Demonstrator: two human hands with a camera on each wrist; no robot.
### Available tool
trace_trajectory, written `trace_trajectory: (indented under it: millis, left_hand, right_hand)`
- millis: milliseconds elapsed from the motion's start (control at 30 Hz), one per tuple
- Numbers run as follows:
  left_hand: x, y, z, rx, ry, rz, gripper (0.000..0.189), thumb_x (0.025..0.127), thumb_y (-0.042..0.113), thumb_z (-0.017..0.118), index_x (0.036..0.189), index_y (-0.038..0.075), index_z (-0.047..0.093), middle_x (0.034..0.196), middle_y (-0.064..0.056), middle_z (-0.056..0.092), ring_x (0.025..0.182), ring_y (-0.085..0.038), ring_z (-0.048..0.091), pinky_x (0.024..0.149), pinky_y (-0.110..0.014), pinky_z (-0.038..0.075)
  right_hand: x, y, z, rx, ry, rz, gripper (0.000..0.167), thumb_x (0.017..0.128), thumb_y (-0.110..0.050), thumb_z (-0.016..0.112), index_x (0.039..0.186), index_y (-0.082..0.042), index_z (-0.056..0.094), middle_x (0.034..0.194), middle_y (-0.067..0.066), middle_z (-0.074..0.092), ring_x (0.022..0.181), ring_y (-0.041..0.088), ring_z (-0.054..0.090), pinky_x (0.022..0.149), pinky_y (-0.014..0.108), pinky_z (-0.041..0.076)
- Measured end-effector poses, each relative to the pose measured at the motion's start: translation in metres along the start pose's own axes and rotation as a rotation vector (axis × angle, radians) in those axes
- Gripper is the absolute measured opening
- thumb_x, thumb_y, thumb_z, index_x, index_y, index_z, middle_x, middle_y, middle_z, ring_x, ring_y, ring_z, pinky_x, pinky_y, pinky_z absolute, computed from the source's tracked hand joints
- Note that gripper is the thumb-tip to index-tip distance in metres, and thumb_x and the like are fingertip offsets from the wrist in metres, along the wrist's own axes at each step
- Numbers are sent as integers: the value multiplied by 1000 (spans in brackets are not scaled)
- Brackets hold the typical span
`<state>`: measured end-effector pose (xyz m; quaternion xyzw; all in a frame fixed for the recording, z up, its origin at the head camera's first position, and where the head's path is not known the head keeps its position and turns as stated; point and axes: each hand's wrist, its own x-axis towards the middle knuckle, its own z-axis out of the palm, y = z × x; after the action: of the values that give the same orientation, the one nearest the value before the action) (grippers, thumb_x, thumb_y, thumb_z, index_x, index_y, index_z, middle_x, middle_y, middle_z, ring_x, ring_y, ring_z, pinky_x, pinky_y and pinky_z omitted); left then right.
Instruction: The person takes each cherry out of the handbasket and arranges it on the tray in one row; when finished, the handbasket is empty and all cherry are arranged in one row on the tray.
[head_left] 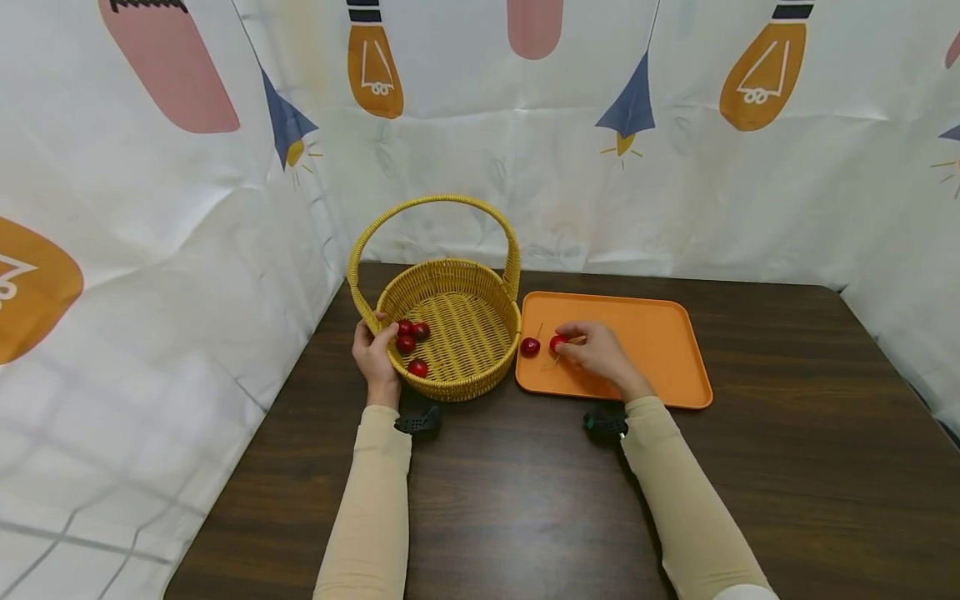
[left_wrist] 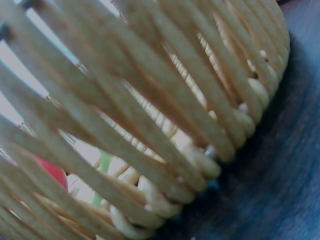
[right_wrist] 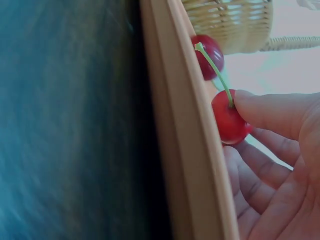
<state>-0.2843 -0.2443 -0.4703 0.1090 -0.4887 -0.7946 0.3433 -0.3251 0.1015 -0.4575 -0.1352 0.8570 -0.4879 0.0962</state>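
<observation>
White printed sheeting [head_left: 480,150] hangs behind the dark table [head_left: 495,500], and here's the yellow basket [head_left: 480,379] just left of the orange tray [head_left: 660,350], left hand [head_left: 375,354] gripping the basket's side, right hand [head_left: 600,354] pinching a red cherry [right_wrist: 229,117] at the tray's left part, a darker cherry [head_left: 529,347] near it, four cherries [head_left: 406,343] inside the basket.

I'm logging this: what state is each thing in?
Round yellow woven basket: upright, handle raised.
Four round red cherries: inside basket.
Orange rectangular tray: lying flat.
Dark red round cherry: resting on tray.
Bright red round cherry: pinched, stemmed.
Left hand: gripping basket.
Right hand: fingers pinching bright cherry.
</observation>
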Motion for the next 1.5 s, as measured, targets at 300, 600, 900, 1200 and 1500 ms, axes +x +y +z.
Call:
trace_trajectory:
  millis: [300, 600, 900, 1200, 1500]
  left_hand:
    - [0, 2, -1, 11, 3, -8, 34, 87, -5, 60, 116, -17, 48, 117, -30, 49, 112, -35, 49, 90, -26, 43]
    - [0, 2, -2, 3, 6, -3, 35, 87, -6, 59, 116, -19, 46, 117, -26, 51, 111, -34, 48, 89, -25, 43]
    - [0, 1, -3, 10, 0, -3, 34, 87, -6, 59, 116, -18, 47, 117, -29, 49, 110, -33, 49, 89, -25, 43]
    - [0, 1, -2, 10, -1, -9, 33, 87, -5, 60, 115, -17, 48, 117, -29, 50, 113, -35, 49, 91, -26, 44]
    - [0, -1, -1, -11, -5, 1, 35, 86, -6, 59, 115, -19, 45, 121, -29, 48, 113, -35, 48, 89, -25, 44]
  right_hand:
    - [0, -5, 11, -62, 0, -16, 28, 91, -14, 70, 117, -4, 67, 111, 15, 68, 79, 21, 62, 60, 29, 51]
    - [0, -7, 12, -78, -24, -7, 31, 90, -14, 71, 120, -6, 66, 114, 14, 67, 88, 22, 63, 65, 28, 49]
    - [0, -6, 12, -41, -43, -6, 34, 90, -13, 70, 123, -6, 64, 115, 15, 66, 89, 23, 64, 65, 29, 50]
    - [-3, -8, 2, -27, -26, -5, 34, 93, -18, 68, 124, -6, 63, 120, 14, 64, 89, 25, 66, 67, 33, 55]
    - [-10, -31, 0, -59, 149, -149, 30, 98, -26, 61, 120, -8, 67, 112, 6, 68, 85, 25, 61, 64, 32, 48]
